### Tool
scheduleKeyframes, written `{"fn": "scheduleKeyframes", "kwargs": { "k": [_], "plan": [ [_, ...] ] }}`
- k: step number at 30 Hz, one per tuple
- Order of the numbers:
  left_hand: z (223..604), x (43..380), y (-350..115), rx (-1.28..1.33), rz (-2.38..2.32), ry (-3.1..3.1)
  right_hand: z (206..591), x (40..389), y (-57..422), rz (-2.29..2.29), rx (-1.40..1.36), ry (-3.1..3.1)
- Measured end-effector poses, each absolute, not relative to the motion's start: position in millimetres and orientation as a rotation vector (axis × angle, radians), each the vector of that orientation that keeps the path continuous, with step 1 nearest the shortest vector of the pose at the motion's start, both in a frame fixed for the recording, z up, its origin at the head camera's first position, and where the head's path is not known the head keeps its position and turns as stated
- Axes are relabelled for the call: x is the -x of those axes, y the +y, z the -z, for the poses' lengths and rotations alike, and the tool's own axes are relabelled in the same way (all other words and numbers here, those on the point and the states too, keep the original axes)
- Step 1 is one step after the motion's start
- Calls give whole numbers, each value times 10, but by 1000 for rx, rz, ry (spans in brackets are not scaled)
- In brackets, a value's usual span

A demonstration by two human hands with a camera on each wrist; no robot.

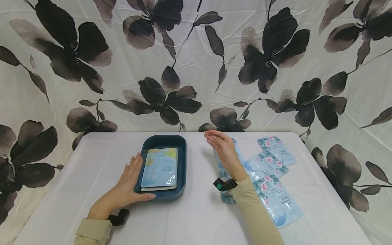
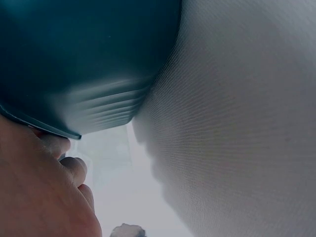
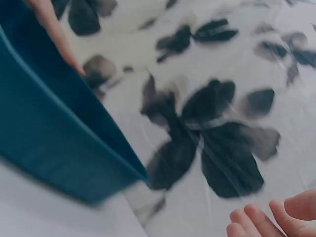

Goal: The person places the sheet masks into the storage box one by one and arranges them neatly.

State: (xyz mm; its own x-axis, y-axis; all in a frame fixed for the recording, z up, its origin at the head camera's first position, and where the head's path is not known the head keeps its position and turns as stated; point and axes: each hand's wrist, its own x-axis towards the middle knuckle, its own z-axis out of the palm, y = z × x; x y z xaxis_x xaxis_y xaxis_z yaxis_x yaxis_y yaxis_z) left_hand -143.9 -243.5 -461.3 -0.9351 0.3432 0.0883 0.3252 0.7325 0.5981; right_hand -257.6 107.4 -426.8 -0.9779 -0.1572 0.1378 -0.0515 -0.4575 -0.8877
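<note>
One dark teal tray [image 1: 182,163], round-cornered; glossy blue packet [image 1: 160,168] inside.

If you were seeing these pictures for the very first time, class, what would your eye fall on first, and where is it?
Probably the floral cloth, its big dark blooms filling the background behind the white table. Next, the dark blue tray left of the table's middle, the left hand against its side. Then the shiny blue packets spread on the right.
</note>
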Motion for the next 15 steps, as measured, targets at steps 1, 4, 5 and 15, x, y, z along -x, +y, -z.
{"fn": "scheduleKeyframes", "kwargs": {
  "k": [1,4,5,15],
  "plan": [
    [4613,1441,-2434,-555,-986,2897,4283,2596,1128,2633,299,1620],
    [4615,1445,-2436,-546,-972,2898,4335,2649,1284,2674,258,1708],
    [4615,1445,-2437,-542,-973,2897,4355,2663,1332,2673,241,1760],
    [4642,1445,-2425,-578,-1000,2897,4594,2767,1727,2271,-72,2422]
  ]
}}
